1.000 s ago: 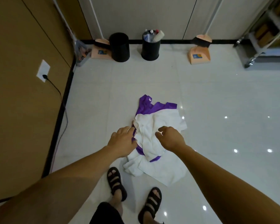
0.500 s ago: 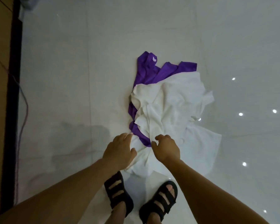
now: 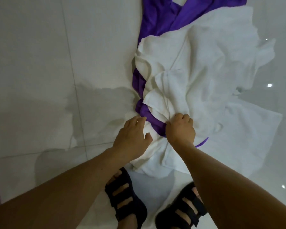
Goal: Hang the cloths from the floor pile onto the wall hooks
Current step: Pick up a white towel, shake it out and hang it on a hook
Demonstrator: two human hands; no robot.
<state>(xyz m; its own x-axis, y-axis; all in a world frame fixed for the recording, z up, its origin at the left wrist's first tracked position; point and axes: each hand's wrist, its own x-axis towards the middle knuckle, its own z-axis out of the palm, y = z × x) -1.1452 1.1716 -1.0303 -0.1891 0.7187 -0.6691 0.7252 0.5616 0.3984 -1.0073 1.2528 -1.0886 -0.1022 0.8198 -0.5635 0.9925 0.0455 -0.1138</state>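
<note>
The crumpled white towelling cloth [image 3: 205, 71] is plain white with no print. The smooth purple fabric cloth [image 3: 158, 19] is a solid deep violet and carries a small white label [image 3: 180, 0]. The glossy tiled floor [image 3: 40, 63] is pale grey-white, crossed by thin grey grout lines and dotted with bright white light spots, and the pair of strapped open-toed sandals [image 3: 135, 210] is plain black.

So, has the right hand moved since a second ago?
Yes. The right hand has dropped onto the white cloth beside the purple cloth, fingers bunching it.
</note>
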